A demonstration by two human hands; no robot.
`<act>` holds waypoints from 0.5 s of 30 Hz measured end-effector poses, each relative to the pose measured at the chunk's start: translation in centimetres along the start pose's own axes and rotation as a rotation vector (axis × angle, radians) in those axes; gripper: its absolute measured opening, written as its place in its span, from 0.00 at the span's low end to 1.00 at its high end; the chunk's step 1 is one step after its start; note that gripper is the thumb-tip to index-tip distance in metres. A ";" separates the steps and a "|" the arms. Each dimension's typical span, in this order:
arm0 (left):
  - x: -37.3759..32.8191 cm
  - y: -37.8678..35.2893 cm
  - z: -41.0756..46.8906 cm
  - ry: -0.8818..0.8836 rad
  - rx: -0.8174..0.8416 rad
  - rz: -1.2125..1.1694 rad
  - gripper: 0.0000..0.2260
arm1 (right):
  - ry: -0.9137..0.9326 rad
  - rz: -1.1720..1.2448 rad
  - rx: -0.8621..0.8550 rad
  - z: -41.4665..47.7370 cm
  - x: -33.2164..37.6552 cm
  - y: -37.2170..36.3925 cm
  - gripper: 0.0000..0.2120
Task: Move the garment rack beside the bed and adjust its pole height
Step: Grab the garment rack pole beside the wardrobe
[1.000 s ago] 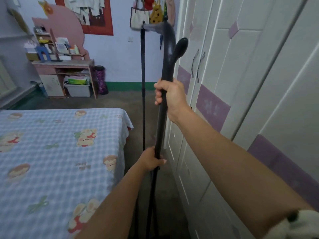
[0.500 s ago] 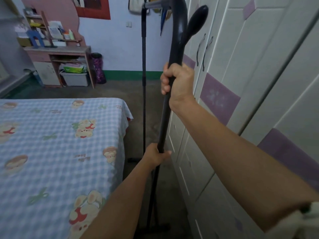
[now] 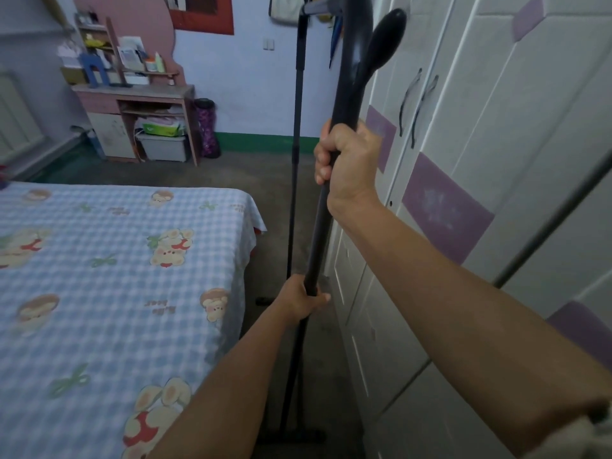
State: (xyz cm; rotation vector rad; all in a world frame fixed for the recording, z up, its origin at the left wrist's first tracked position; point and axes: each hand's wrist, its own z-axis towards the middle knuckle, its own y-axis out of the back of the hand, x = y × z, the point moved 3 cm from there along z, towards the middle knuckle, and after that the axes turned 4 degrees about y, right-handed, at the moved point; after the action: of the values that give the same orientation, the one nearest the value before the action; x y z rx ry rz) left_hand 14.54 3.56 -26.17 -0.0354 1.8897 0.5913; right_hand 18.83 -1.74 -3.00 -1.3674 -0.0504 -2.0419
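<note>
The black garment rack stands upright in the narrow gap between the bed [image 3: 109,293] and the wardrobe [image 3: 480,160]. Its near pole [image 3: 318,233] rises from a foot bar on the floor [image 3: 291,437] to a curved top with an oval knob [image 3: 385,38]. My right hand [image 3: 347,160] grips this pole high up. My left hand [image 3: 303,299] grips the same pole lower down. The far pole [image 3: 295,144] stands behind, joined by a silver crossbar at the top edge of the view.
A pink desk with shelves [image 3: 135,107] and a plastic box under it stand at the far wall. A purple bin [image 3: 207,130] sits beside the desk. Bags hang on the wall behind the rack. Bare grey floor [image 3: 265,173] lies beyond the bed's foot.
My right hand has slid up the near pole with the pole's upper section rising in the view. My left hand keeps its low grip. The head camera has tipped slightly downward.
</note>
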 end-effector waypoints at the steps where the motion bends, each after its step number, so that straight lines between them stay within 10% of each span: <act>1: -0.2 0.1 0.6 -0.001 -0.006 0.001 0.13 | -0.002 0.004 0.005 0.6 -0.3 0.1 0.03; 15: -2.6 1.9 9.0 0.025 0.001 0.028 0.12 | -0.019 0.010 0.034 8.9 -4.5 1.1 0.09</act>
State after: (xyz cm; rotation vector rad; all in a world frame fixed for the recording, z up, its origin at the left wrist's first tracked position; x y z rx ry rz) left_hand 22.79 8.29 -25.60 -0.0154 1.9173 0.6117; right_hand 27.69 3.07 -3.11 -1.3629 -0.0859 -2.0109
